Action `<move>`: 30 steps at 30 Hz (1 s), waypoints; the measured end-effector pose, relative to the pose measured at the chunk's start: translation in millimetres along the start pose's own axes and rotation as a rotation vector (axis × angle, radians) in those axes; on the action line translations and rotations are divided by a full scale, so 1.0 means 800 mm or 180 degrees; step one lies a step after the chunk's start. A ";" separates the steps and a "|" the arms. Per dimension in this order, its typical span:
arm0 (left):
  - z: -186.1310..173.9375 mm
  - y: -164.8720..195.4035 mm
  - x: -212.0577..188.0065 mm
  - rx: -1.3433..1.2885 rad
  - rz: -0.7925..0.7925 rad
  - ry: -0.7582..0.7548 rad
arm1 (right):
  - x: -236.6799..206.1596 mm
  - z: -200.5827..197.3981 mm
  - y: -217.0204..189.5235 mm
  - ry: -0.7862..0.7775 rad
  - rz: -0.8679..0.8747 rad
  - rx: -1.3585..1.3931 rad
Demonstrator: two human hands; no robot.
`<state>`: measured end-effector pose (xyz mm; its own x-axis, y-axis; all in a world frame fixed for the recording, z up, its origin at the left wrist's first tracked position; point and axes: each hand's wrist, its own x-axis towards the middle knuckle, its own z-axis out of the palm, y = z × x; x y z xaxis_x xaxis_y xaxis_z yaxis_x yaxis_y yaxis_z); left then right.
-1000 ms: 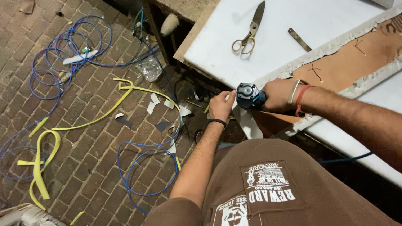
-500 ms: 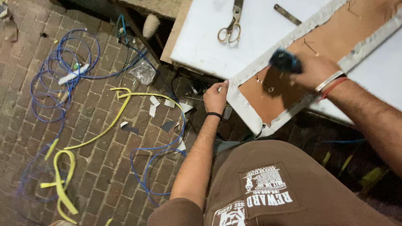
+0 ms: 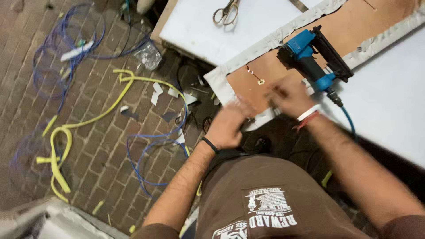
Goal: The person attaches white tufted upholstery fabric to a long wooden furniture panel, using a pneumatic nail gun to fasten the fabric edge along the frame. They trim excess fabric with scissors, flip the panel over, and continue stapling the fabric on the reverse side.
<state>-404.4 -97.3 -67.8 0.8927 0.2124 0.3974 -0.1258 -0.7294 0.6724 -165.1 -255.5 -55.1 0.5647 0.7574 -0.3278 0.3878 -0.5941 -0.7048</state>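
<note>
Both my hands at frame centre, blurred: left hand (image 3: 228, 121) and right hand (image 3: 287, 95) on the white fabric edge (image 3: 221, 84) of the brown board panel (image 3: 274, 66); can't tell grip. Blue pneumatic stapler (image 3: 310, 53) lies free on panel, upper right. I'd pull fabric taut before stapling.

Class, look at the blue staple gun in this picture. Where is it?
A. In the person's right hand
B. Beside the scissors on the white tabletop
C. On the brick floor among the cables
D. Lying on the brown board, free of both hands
D: the blue staple gun lies on the brown board, with the right hand just below it, not gripping it.
</note>
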 end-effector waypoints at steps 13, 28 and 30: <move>-0.001 0.009 -0.043 0.1220 -0.0994 -0.0163 | 0.040 0.053 0.005 -0.0518 -0.1864 -0.0225; 0.029 -0.030 -0.021 0.1244 -0.0396 0.0294 | 0.035 0.090 -0.014 -0.0570 -0.2380 -0.1024; 0.027 -0.041 -0.014 0.1210 -0.0300 0.0293 | 0.038 0.095 -0.011 -0.0634 -0.2284 -0.0911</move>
<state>-400.9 -90.0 -107.5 0.8481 0.3346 0.4109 0.1391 -0.8889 0.4366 -206.5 -206.6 -106.9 -0.0239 0.9995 0.0194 0.7946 0.0308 -0.6064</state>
